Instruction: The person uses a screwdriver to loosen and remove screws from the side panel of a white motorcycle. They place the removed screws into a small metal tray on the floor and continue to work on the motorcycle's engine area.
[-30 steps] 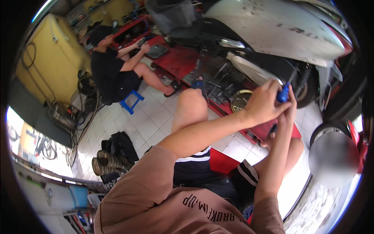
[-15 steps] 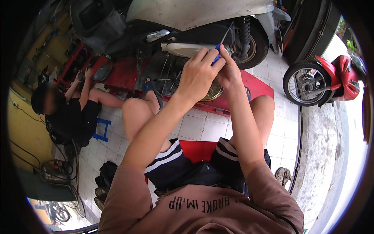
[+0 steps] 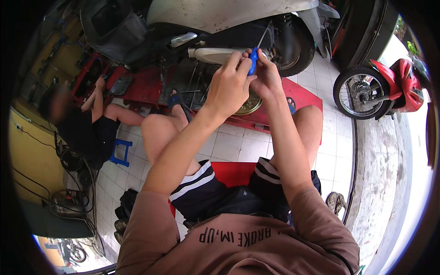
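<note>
We're now seeing more of the blue-handled, metal-shafted screwdriver (image 3: 252, 62): our left hand (image 3: 229, 87) and right hand (image 3: 267, 79) are both grasping its handle before the silver-grey, glossy-panelled scooter (image 3: 215, 13). Our grip is apparently readjusting; tip contact, we're not able to tell.

smooth plastic screwdriver handle (image 3: 253, 62)

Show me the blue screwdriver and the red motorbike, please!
Blue screwdriver (image 3: 253, 60), head view: the point is on its handle.
Red motorbike (image 3: 407, 87), head view: the point is on its red body.
</note>
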Motion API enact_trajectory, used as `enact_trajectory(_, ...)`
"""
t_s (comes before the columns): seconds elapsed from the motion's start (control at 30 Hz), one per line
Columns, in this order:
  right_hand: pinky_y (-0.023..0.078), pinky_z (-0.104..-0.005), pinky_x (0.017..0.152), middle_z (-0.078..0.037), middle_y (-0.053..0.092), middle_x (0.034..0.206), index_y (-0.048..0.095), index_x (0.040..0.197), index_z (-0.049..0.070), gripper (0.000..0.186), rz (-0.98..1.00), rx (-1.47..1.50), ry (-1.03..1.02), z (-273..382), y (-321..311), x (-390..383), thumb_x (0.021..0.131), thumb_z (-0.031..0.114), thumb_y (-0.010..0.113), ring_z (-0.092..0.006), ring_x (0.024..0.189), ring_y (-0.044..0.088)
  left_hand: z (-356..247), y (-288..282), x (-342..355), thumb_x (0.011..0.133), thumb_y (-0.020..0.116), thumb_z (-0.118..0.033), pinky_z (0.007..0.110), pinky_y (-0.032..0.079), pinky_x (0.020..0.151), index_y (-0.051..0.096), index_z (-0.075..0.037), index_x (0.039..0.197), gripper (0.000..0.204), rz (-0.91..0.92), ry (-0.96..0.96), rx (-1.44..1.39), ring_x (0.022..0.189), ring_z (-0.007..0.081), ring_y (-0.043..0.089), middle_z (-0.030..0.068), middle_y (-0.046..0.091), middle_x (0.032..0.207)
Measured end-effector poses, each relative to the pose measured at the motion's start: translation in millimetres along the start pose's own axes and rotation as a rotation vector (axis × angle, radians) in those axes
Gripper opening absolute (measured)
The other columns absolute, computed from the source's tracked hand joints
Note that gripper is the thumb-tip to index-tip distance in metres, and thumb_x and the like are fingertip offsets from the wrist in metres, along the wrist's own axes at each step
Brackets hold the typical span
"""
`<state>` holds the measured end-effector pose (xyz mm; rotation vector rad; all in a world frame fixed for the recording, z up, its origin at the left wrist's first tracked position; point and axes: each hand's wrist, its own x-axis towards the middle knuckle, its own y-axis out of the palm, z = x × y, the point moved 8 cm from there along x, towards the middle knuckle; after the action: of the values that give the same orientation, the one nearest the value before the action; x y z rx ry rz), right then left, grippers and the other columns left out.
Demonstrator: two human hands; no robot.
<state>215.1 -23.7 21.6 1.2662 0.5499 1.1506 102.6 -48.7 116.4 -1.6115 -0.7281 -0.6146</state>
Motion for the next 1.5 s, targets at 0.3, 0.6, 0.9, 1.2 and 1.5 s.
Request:
enact_trajectory(0.3,0.053,-0.0329,0.077,-0.011,0.064,0.088,0.058,0.096,0.0,0.029,-0.226,-0.223,0.019,13,-16,-2,0.09,0.027,0.064,-0.0205,0.079,0.063,9,-8,1,0.077,0.071,-0.009,0.036,0.05,0.057,0.057,0.004,0.09,0.023,-0.092,-0.109,-0.242,0.065,0.0256,0.063,0.0136,0.059,0.081)
enact_trajectory(0.6,0.05,-0.0258,0.071,-0.01,0.063,0.092,0.057,0.103,-0.001,0.033,-0.182,-0.209,-0.062,13,-14,-1,0.094,0.03,0.057,-0.0167,0.08,0.061,46,56,-39,0.095,0.052,-0.044,0.019,0.038,0.047,0.059,-0.004,0.097,0.041,0.41,-1.088,-1.415,0.063,0.0067,0.051,0.0019,0.057,0.077)
enact_trajectory(0.9,0.048,-0.0304,0.076,-0.006,0.065,0.089,0.06,0.1,0.002,0.033,-0.09,-0.344,0.024,21,-18,3,0.094,0.034,0.054,-0.0149,0.076,0.06,55,59,-25,0.088,0.066,-0.034,0.014,0.033,0.044,0.061,-0.002,0.093,0.032,0.279,-0.943,-1.305,0.053,0.004,0.046,0.0043,0.057,0.074)
enact_trajectory(1.2,0.04,-0.0221,0.052,0.008,0.034,0.057,0.058,0.083,0.005,0.029,-0.158,-0.381,0.122,19,-17,3,0.096,0.03,0.052,-0.007,0.05,0.036,-4,3,4,0.077,0.069,-0.016,0.043,0.05,0.059,0.066,0.001,0.08,0.018,0.009,0.01,0.006,0.064,0.0357,0.063,0.0207,0.063,0.071)
enact_trajectory(1.5,0.039,-0.0222,0.05,0.007,0.039,0.057,0.051,0.071,0.013,0.029,-0.261,-0.384,0.085,24,-17,-4,0.091,0.031,0.061,-0.0092,0.05,0.041,22,24,-7,0.082,0.07,-0.034,0.025,0.038,0.049,0.064,0.0,0.086,0.034,0.174,-0.43,-0.298,0.057,0.0159,0.052,0.0102,0.06,0.072)
